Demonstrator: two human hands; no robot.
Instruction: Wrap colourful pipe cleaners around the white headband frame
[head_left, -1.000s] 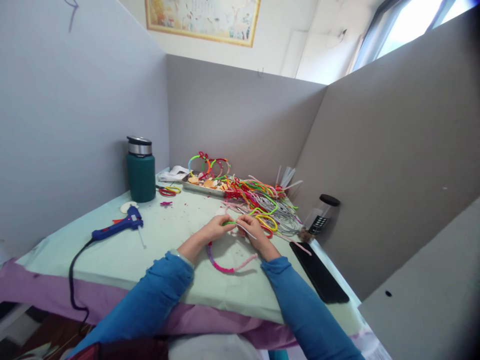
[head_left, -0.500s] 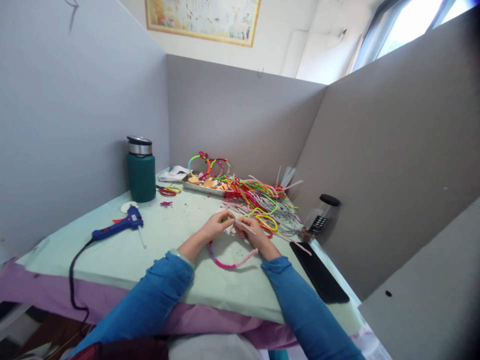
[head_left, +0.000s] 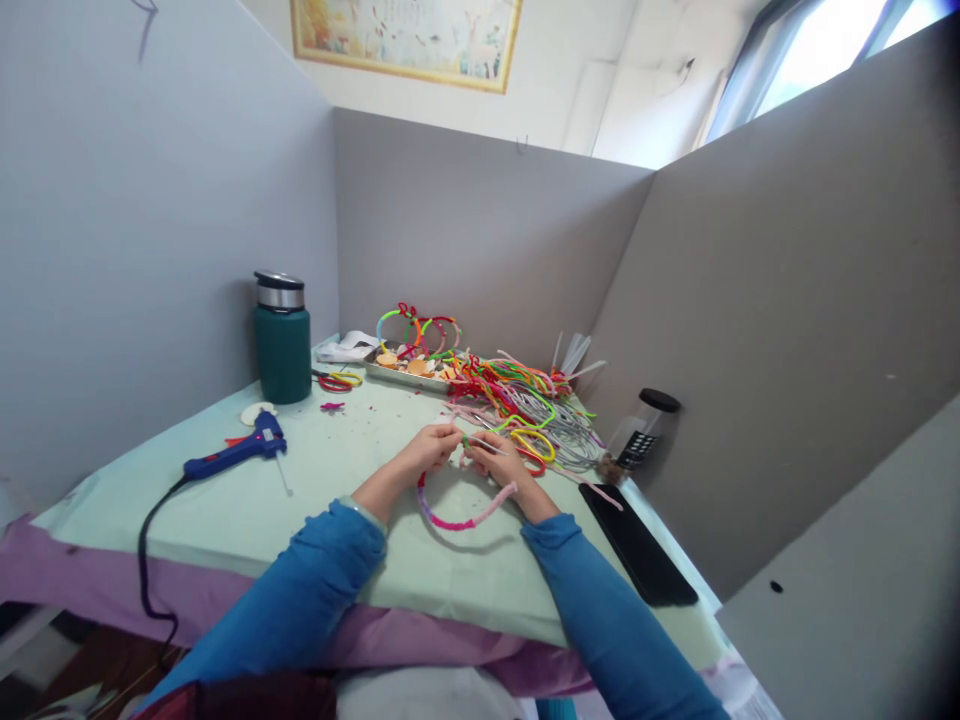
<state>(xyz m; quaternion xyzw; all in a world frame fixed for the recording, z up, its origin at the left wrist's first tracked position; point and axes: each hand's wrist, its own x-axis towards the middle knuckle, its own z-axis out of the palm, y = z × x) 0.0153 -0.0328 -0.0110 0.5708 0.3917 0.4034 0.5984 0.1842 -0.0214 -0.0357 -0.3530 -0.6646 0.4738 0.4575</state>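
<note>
Near the middle of the table, my left hand [head_left: 430, 450] pinches one side of a curved band [head_left: 453, 525] wrapped in pink, purple and magenta fuzzy stem. The band's pale pink end curves round toward my right wrist. Close beside it, my right hand [head_left: 496, 458] is closed on a thin pale strip. A small green bit shows between the fingertips of both hands. Just beyond my right hand lie yellow and red-handled scissors [head_left: 534, 446], beside a heap of colourful fuzzy stems [head_left: 517, 385].
A blue glue gun [head_left: 236, 452] with a black cord and a green bottle [head_left: 283, 350] stand left. Behind are a metal tray [head_left: 409, 378] and more scissors [head_left: 337, 381]. A black phone-like slab [head_left: 637, 545] and a clear jar [head_left: 637, 440] are right.
My left hand has shifted slightly left and turned, leaving a small gap between the fingertips where green shows. The band has lifted a little, and the strip in my right hand has tilted.
</note>
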